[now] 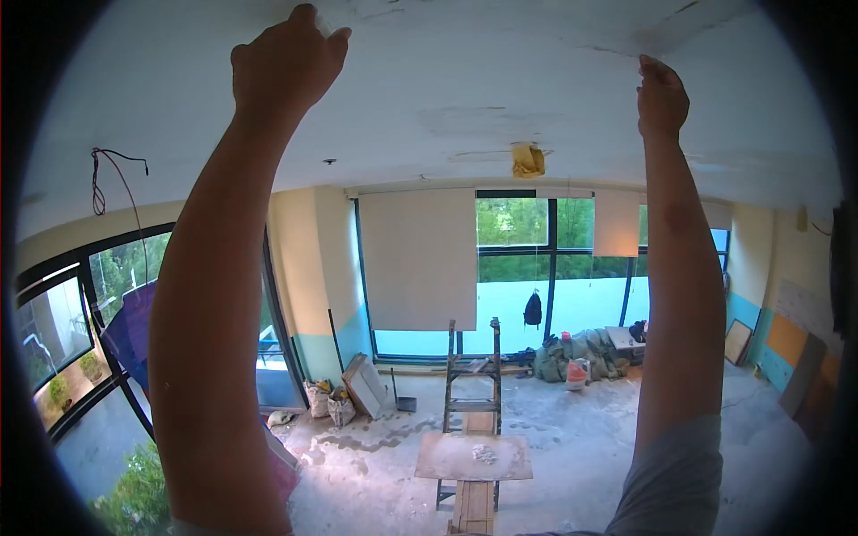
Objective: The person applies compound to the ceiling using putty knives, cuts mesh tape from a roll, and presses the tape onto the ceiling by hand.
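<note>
Both my arms reach up to the white ceiling (500,71). My left hand (290,64) is closed at the upper left, thumb out to the right, with a small pale bit showing by its fingers; what that is I cannot make out. At the upper right, my right hand (662,96) has its fingertips pinched together close to a dark crack (617,51) in the ceiling. Whatever lies between those fingertips is too small to name. Further back, a brownish-yellow patch of paper or tape (528,161) hangs from the ceiling.
Below me, a board (438,458) with a white lump (483,455) rests on a wooden plank (472,509) reaching to a stepladder (474,406). Wires (98,183) dangle at left. Sacks (340,408) and piled bags (572,357) stand near the windows.
</note>
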A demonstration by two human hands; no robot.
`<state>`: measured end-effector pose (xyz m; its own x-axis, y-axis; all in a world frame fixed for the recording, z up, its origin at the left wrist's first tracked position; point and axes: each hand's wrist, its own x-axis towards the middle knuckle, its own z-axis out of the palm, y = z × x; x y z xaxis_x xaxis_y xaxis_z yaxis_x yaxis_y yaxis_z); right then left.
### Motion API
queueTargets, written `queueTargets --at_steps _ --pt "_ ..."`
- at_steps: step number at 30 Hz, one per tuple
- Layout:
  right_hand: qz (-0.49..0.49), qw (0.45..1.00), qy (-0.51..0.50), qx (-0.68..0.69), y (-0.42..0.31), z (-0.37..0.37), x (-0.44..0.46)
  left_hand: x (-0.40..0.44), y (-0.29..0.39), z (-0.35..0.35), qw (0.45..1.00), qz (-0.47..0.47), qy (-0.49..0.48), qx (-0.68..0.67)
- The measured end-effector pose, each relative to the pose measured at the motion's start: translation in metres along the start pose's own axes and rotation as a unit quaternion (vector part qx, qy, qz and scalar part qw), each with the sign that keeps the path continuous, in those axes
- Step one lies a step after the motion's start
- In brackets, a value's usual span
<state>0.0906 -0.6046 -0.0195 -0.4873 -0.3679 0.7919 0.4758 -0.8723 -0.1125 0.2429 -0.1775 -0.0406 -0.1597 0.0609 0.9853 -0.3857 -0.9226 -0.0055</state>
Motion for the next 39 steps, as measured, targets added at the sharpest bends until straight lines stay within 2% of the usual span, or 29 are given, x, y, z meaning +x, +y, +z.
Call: queueTargets --at_steps 9,12,15,17,19,22,23,24,26,28,29,30,31,32,33,34,35,36,37,38,39 --pt "-0.014 1.000 0.008 0.017 0.001 0.003 0.000 0.004 0.014 -0.009 0.996 -0.049 -0.065 -0.019" --pt "0.006 0.998 -0.016 0.065 -0.001 -0.002 -0.004 0.000 0.005 0.011 0.999 -0.006 0.029 -0.015" --pt "0.052 0.991 -0.062 0.107 0.003 -0.005 -0.009 -0.013 -0.007 0.018 0.997 0.054 0.020 -0.042" --pt "0.071 0.983 -0.106 0.129 0.020 -0.008 -0.014 -0.032 -0.016 0.015 0.988 0.072 -0.067 -0.123" --pt "0.136 0.964 -0.168 0.153 0.038 -0.016 -0.035 -0.062 -0.026 0.014 0.969 0.076 -0.131 -0.195" --pt "0.236 0.929 -0.252 0.134 0.064 -0.027 -0.098 -0.131 -0.044 0.016 0.896 0.049 -0.277 -0.344" --pt "0.280 0.908 -0.279 0.137 0.083 -0.031 -0.124 -0.157 -0.047 0.013 0.859 -0.012 -0.345 -0.379" --pt "0.324 0.884 -0.308 0.138 0.105 -0.035 -0.155 -0.187 -0.050 0.010 0.812 -0.079 -0.408 -0.410" --pt "0.415 0.797 -0.387 0.208 0.152 -0.052 -0.236 -0.255 -0.060 0.008 0.766 -0.120 -0.477 -0.414" --pt "0.482 0.759 -0.344 0.271 0.195 -0.074 -0.342 -0.329 -0.072 0.006 0.682 -0.193 -0.553 -0.439" --pt "0.539 0.700 -0.288 0.369 0.231 -0.086 -0.415 -0.368 -0.076 0.006 0.672 -0.224 -0.558 -0.432" --pt "0.620 0.653 -0.214 0.380 0.217 -0.104 -0.476 -0.411 -0.080 0.005 0.664 -0.254 -0.560 -0.425" --pt "0.688 0.602 -0.122 0.386 0.201 -0.122 -0.537 -0.457 -0.085 0.006 0.627 -0.305 -0.544 -0.466" --pt "0.668 0.602 -0.171 0.403 0.209 -0.153 -0.629 -0.488 -0.083 -0.002 0.564 -0.409 -0.571 -0.434" --pt "0.813 0.482 -0.129 0.300 0.184 -0.183 -0.708 -0.523 -0.084 -0.011 0.556 -0.450 -0.561 -0.417" --pt "0.859 0.399 -0.153 0.283 0.110 -0.192 -0.744 -0.558 -0.084 -0.020 0.549 -0.489 -0.547 -0.400" --pt "0.873 0.337 -0.240 0.258 0.053 -0.209 -0.782 -0.588 -0.085 -0.033 0.545 -0.522 -0.537 -0.378" --pt "0.925 0.168 -0.256 0.225 0.013 -0.221 -0.804 -0.615 -0.083 -0.048 0.540 -0.552 -0.526 -0.356" --pt "0.918 0.121 -0.317 0.206 -0.030 -0.216 -0.803 -0.634 -0.082 -0.064 0.508 -0.600 -0.504 -0.358" --pt "0.904 0.073 -0.376 0.188 -0.066 -0.212 -0.795 -0.646 -0.082 -0.079 0.499 -0.621 -0.500 -0.340" --pt "0.874 0.097 -0.444 0.173 -0.085 -0.209 -0.799 -0.656 -0.083 -0.093 0.490 -0.641 -0.495 -0.323"
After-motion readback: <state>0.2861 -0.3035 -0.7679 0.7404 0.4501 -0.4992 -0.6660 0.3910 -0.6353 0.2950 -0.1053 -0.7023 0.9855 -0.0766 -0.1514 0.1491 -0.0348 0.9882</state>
